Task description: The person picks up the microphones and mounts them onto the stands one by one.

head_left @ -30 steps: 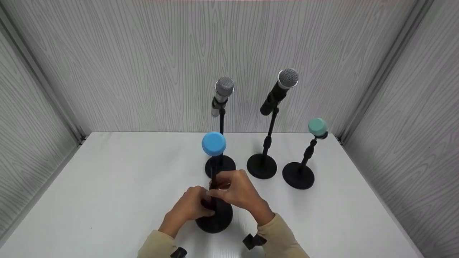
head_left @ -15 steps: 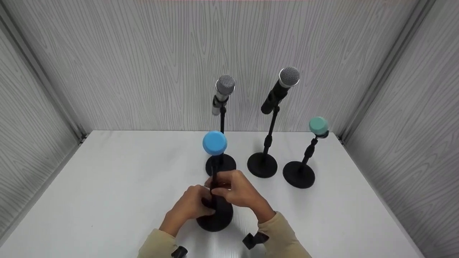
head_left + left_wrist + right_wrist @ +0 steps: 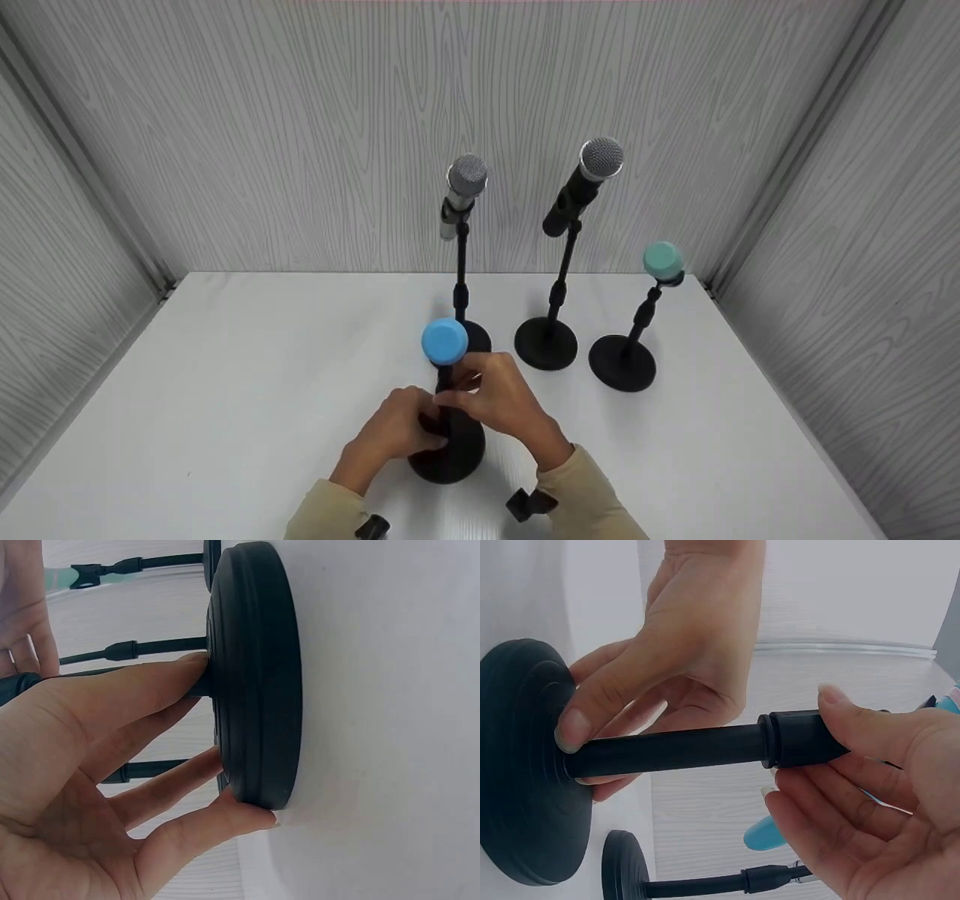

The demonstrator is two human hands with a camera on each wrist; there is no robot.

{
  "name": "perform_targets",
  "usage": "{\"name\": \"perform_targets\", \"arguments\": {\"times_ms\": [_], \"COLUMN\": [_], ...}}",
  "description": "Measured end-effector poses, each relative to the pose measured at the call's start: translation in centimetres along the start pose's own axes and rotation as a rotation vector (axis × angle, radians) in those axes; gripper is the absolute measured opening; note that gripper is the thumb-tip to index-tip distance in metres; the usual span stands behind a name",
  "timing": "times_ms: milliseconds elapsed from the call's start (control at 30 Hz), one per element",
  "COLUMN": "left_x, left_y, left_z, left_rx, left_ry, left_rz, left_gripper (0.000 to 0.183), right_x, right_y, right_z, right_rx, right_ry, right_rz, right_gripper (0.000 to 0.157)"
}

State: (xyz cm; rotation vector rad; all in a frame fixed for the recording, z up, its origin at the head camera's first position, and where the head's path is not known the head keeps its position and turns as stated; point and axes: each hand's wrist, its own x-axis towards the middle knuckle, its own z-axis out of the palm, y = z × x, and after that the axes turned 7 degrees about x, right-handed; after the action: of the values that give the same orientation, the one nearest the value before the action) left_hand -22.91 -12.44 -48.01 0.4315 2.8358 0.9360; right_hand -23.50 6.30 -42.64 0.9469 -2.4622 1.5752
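A black desktop microphone stand (image 3: 466, 450) stands at the near middle of the table, its top carrying a microphone with a blue rounded end (image 3: 445, 341). My left hand (image 3: 397, 425) grips the stand low down, thumb on the pole (image 3: 667, 751) right beside the round base (image 3: 259, 675). In the left wrist view, one fingertip touches the base's rim. Higher up, my right hand (image 3: 501, 397) pinches the thick collar (image 3: 804, 738) on the pole between thumb and fingers. The pole's upper part is mostly hidden by the right hand in the right wrist view.
Just behind stands a silver microphone (image 3: 466, 178) on its own stand. A black microphone (image 3: 581, 187) on a stand is right of it, and a green-ended microphone (image 3: 663, 260) on a shorter stand is further right. Grey wood-grain panels (image 3: 300, 135) enclose the white table (image 3: 225, 390).
In the last half second the blue-ended microphone has dropped lower, shortening the stand. Both hands have kept nearly the same places on the pole and collar.
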Motion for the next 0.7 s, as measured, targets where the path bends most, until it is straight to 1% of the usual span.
{"name": "perform_targets", "arguments": {"times_ms": [167, 300, 367, 433, 533, 600, 667, 700], "left_x": [0.04, 0.04, 0.01, -0.02, -0.04, -0.04, -0.02, -0.04], "left_y": [0.07, 0.02, 0.00, 0.00, -0.01, -0.05, -0.08, -0.10], "left_z": [-0.03, -0.07, -0.13, -0.17, -0.23, -0.18, -0.14, -0.11], "left_rx": [-0.005, -0.009, -0.008, -0.006, -0.013, -0.018, -0.020, -0.019], "left_ry": [-0.003, -0.006, -0.006, -0.005, 0.001, 0.000, -0.002, -0.003], "left_rz": [-0.001, -0.004, 0.004, 0.010, 0.016, 0.011, 0.012, 0.009], "left_gripper": [0.020, 0.020, 0.020, 0.023, 0.024, 0.024, 0.022, 0.021], "right_x": [-0.08, -0.12, -0.08, -0.03, 0.05, 0.02, -0.04, -0.08], "right_y": [0.17, 0.19, 0.15, 0.07, -0.07, -0.13, -0.17, -0.17], "right_z": [-0.22, -0.54, -0.58, -0.44, -0.02, 0.25, 0.37, 0.37], "right_rx": [0.068, 0.137, 0.157, 0.140, 0.067, 0.023, 0.020, 0.035], "right_ry": [-0.062, -0.140, -0.157, -0.138, -0.070, -0.032, -0.029, -0.043], "right_rz": [0.021, 0.055, 0.073, 0.082, 0.061, 0.043, 0.029, 0.030], "right_gripper": [0.014, 0.021, 0.023, 0.024, 0.029, 0.027, 0.022, 0.020]}}
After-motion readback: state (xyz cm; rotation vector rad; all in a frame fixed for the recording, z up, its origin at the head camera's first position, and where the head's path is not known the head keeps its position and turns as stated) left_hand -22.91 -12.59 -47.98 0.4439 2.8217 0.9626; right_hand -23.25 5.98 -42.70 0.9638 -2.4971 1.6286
